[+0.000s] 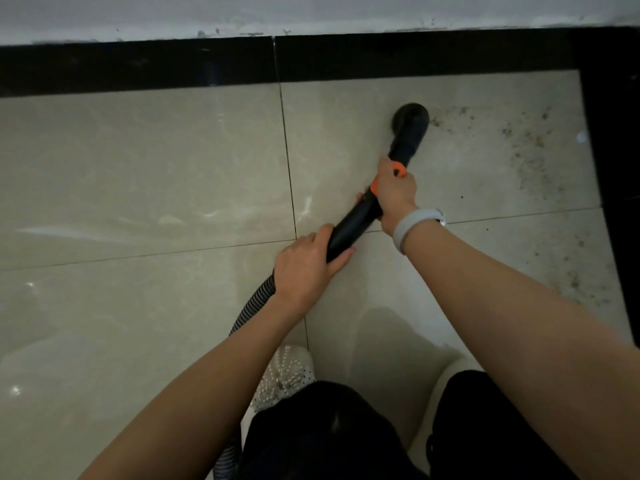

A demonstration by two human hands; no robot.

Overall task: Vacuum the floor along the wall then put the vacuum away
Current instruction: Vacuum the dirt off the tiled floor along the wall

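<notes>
Gripping the black vacuum wand (pixel 360 216) with both hands, the person worked near the foot of the wall (pixel 311 12), where a black border strip (pixel 138 67) ran along the pale floor tiles (pixel 138 168). The right hand (pixel 394 192) was wrapped round the wand just behind its orange collar (pixel 398 169), close to the round nozzle (pixel 410 119), most likely to steer the head and press it flat to the floor. The left hand (pixel 308 265) curled round the wand's rear end where the ribbed hose (pixel 252 306) joins, probably to bear the weight and keep the hose from dragging. The nozzle sat on the tile just short of the border, at the left edge of a scatter of dark dirt specks (pixel 526 147) spreading rightward toward the corner, so the sweep seemed to be only partly done and putting the vacuum away was still ahead. Counted: one wand, one nozzle, one hose, two hands, one pale wristband (pixel 412 226) on the right wrist, and one white shoe (pixel 287 375) showing plainly beside the hose; the vacuum's body was out of view.
</notes>
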